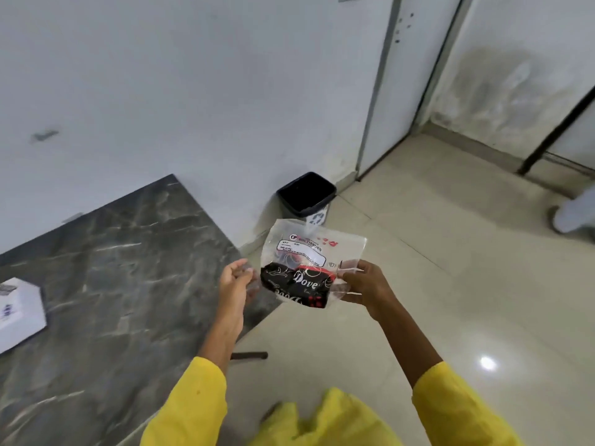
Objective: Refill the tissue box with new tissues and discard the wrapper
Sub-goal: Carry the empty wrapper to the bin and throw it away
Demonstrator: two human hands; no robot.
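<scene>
An empty clear plastic wrapper [309, 262] with red and black print hangs in the air past the table corner. My right hand [363, 284] pinches its right edge. My left hand [235, 281] hovers just left of the wrapper, fingers apart, holding nothing. A black waste bin [306, 194] stands open on the floor against the wall, beyond the wrapper. The white tissue box [21, 312] sits on the dark marble table [122, 268] at the far left, partly cut off by the frame edge.
Beige tiled floor [434, 300] stretches to the right. A white wall [193, 91] and a door frame [380, 91] lie behind the bin. Another person's white shoe [570, 217] shows at the right edge. A black post [547, 136] leans at the far right.
</scene>
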